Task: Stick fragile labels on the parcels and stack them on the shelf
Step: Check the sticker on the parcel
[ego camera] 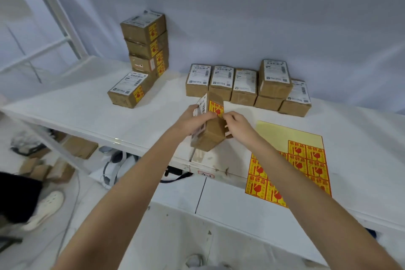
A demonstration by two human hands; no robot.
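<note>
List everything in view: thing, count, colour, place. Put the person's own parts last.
Held parcel: one, brown cardboard, yellow-and-red fragile label on it, held above the shelf's front edge.
Labelled stack: about four brown parcels with yellow labels, back left against the wall.
Single labelled parcel: one, brown, in front of the stack.
Unlabelled parcels: about six, brown with white shipping labels, along the wall, one stacked on another.
Label sheet: one, yellow and red, partly used, on the shelf at right.
Shelf: one, white.
Floor clutter: cardboard boxes, brown, under the shelf, left.
Left hand: grips the held parcel.
Right hand: on the parcel by its label.
</note>
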